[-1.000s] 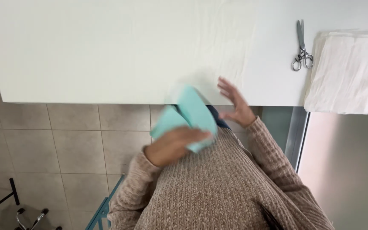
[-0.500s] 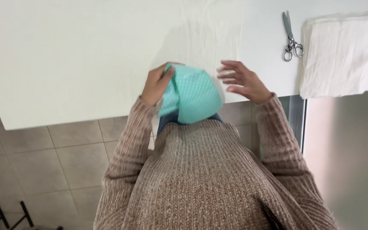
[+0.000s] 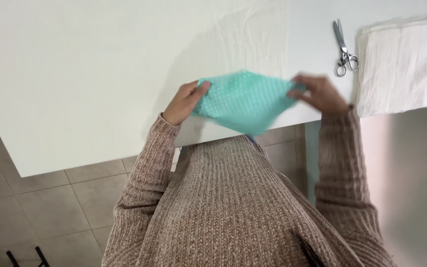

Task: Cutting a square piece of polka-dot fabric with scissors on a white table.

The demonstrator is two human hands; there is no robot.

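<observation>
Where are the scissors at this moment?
In the head view the scissors lie on the white table at upper right, just left of the stack of white cloths and beyond the right hand.

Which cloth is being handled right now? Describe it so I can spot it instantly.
Find the white table; at its near edge, the left hand and right hand stretch a mint-green dotted cloth between them. The stacked cloths by the scissors are plain white.

white table [image 3: 75, 74] spans the upper view above beige square floor tiles [image 3: 50, 207], under even, soft light, with a pale grey surface [image 3: 411, 188] at right.
</observation>
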